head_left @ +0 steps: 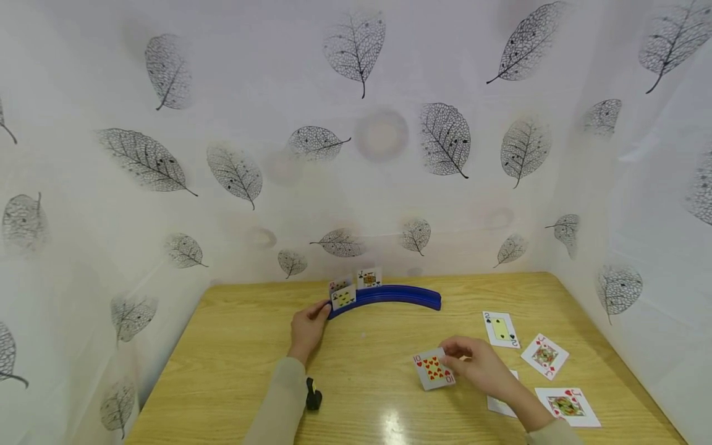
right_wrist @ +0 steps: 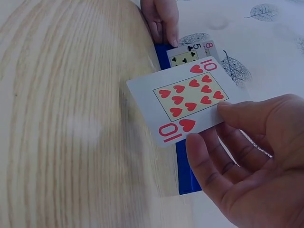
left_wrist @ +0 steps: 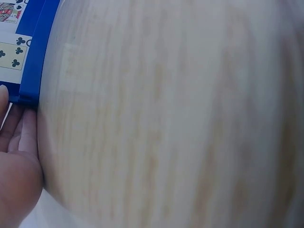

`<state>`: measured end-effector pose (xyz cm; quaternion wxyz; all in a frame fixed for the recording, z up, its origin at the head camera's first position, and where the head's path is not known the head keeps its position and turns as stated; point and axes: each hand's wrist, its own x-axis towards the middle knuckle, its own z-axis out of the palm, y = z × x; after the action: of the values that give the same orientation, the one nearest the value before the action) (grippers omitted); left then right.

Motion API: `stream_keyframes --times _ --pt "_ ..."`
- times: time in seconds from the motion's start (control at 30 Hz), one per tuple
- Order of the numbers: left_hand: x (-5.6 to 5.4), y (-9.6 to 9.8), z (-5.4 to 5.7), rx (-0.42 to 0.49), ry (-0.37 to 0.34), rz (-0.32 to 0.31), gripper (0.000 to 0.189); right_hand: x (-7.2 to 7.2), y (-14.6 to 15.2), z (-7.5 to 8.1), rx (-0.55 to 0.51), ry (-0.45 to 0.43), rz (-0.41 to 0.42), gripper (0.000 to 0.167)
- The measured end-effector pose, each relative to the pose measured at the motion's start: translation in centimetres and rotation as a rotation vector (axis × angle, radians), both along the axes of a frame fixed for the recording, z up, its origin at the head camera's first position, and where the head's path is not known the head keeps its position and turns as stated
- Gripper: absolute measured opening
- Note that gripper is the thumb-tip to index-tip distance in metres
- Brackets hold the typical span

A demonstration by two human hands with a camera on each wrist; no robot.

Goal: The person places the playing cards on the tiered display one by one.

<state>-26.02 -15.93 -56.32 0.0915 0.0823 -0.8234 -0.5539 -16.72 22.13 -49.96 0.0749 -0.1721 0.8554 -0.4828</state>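
Note:
My left hand (head_left: 308,327) grips the left end of a curved blue playing card holder (head_left: 397,295), thumb in front and fingers behind in the left wrist view. A five of clubs (right_wrist: 184,58) stands in the holder near that end, partly covering a card with a red eight (right_wrist: 209,46). Farther along the holder stands a black-suited face card (head_left: 369,279). My right hand (head_left: 481,364) pinches a ten of hearts (right_wrist: 190,97) by its edge between thumb and fingers. The card is above the table, apart from the holder.
On the right of the wooden table (head_left: 233,358) lie a two of spades (head_left: 501,330), a red-suited face card (head_left: 545,356) and a jack of hearts (head_left: 568,408). Another card (head_left: 500,406) is partly hidden under my right hand. A leaf-patterned curtain (head_left: 384,198) encloses the back and sides.

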Motion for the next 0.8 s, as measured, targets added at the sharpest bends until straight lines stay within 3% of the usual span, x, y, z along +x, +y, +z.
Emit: stream_keyframes --times 0.17,0.8 --pt "0.0 0.0 0.0 -0.007 0.001 -0.005 0.03 -0.7 -0.1 0.1 -0.027 -0.011 0.004 0.018" --pt "-0.1 0.0 0.1 -0.002 -0.001 -0.008 0.032 -3.3 -1.9 1.7 -0.064 0.101 -0.047 0.02"
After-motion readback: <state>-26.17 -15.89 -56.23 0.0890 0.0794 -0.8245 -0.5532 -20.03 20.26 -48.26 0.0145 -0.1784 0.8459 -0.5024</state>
